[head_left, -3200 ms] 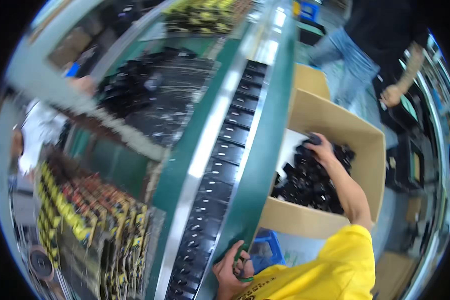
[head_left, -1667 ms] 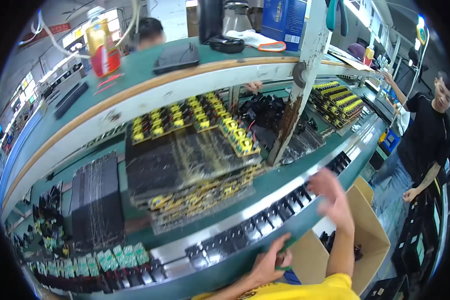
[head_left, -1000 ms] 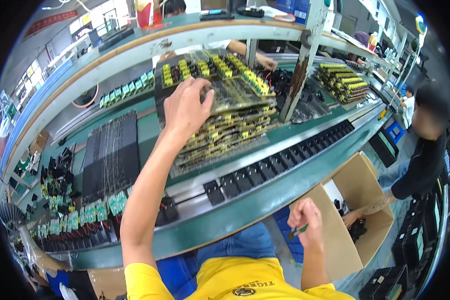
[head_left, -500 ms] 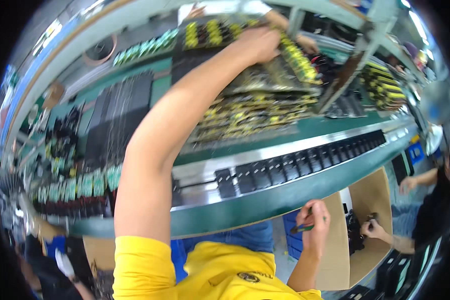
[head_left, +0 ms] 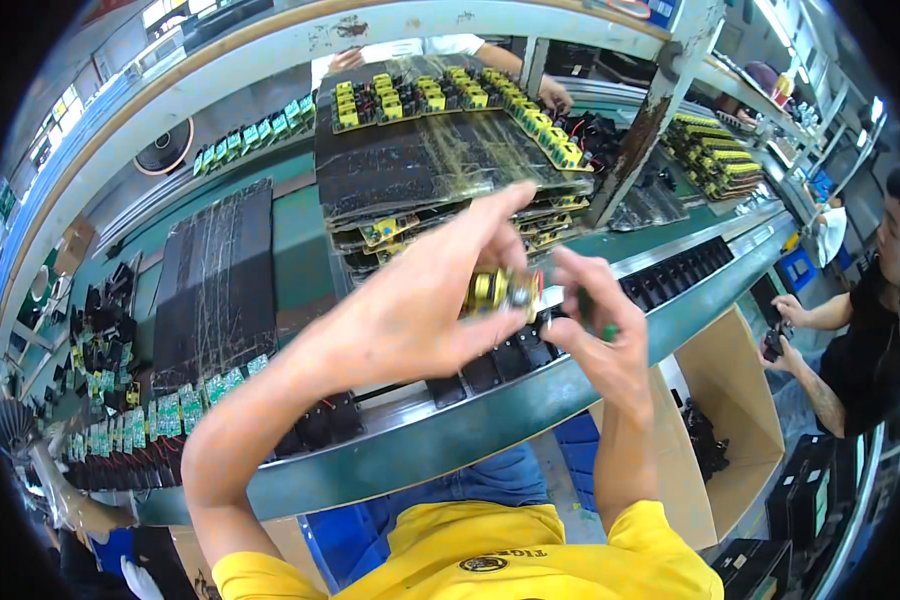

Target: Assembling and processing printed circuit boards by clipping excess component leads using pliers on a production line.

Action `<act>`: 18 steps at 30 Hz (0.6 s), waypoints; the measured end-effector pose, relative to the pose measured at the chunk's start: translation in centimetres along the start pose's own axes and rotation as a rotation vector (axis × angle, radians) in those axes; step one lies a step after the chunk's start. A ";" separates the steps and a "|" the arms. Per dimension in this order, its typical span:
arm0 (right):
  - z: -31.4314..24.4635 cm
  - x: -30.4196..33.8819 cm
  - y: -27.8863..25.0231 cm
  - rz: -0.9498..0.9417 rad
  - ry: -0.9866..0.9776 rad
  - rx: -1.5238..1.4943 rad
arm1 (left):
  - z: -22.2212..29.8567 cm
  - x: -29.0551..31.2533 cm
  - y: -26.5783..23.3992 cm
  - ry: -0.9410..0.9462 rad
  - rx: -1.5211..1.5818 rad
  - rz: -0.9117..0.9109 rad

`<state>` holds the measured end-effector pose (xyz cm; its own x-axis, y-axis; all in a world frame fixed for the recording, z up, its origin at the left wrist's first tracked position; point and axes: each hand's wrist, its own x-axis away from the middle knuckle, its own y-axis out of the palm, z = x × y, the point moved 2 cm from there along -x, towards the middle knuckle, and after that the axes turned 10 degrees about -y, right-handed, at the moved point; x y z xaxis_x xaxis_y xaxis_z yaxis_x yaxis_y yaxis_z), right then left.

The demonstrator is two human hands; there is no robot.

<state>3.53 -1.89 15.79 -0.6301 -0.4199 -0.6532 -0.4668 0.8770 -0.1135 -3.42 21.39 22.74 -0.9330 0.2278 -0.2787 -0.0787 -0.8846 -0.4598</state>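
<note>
Head view: hands point(head_left: 415, 305) partly hide the circuit board point(head_left: 488, 288).

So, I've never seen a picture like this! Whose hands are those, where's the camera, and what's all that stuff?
There's no machine here, just one person's bare hands. The camera sits on that person's head, looking down. Its very wide lens makes straight edges look bent.

The left hand holds a small circuit board with yellow parts. The right hand is close beside it, with something green tucked inside, mostly hidden.

On the green bench, black cases line a metal rail. Behind them, dark sheets are stacked with more boards.
</note>
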 end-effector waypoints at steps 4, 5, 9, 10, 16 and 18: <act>-1.2 -1.9 3.2 -0.128 -0.047 -0.175 | 1.3 4.4 -0.4 0.015 0.071 0.045; -1.6 -2.3 3.8 -0.183 -0.114 -0.163 | 1.5 5.2 -0.7 -0.025 0.072 0.035; -3.3 -2.5 5.2 -0.334 -0.307 -0.130 | 2.8 7.5 -1.1 -0.158 0.077 -0.006; -3.7 -2.3 5.2 -0.327 -0.334 -0.095 | 3.1 7.9 -1.0 -0.221 0.071 0.009; -3.0 1.1 5.5 -0.231 -0.295 -0.083 | 3.8 9.9 1.4 -0.314 0.053 0.042; -2.1 2.7 5.6 -0.159 -0.179 -0.183 | 3.9 10.4 2.8 -0.221 0.051 0.044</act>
<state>-2.05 1.36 14.92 -0.4282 -0.4859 -0.7619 -0.6652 0.7402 -0.0982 -14.67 19.70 21.86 -0.9898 0.0983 -0.1033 -0.0482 -0.9123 -0.4067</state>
